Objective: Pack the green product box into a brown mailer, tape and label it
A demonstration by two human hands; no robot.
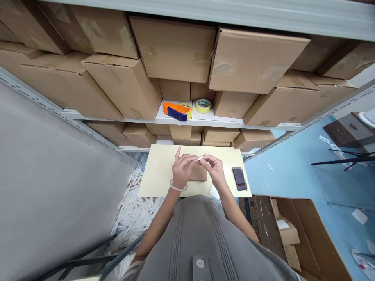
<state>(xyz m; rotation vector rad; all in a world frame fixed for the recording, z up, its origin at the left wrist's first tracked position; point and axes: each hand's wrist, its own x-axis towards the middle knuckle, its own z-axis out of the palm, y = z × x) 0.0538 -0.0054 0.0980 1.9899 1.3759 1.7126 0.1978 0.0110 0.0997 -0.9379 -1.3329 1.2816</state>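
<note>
— Cardboard first: what's under my hands?

— A small brown box point(198, 173) lies flat on the pale yellow table point(159, 171), right beneath both hands.

— And the hands themselves?

— My left hand point(182, 168), with a clear bangle point(178, 186) at the wrist, and my right hand point(215, 168) meet just above the box. Between their fingertips they pinch a small white strip point(202, 157); it may be a label or a bit of tape, too small for me to tell. The left index finger sticks up free.

— Anything beside them?

— A dark phone point(239, 178) lies on the table to the right, near the edge. On the shelf behind, an orange and blue tape dispenser point(176, 110) sits beside a yellow tape roll point(203, 105), among stacked cartons point(175, 50).
</note>
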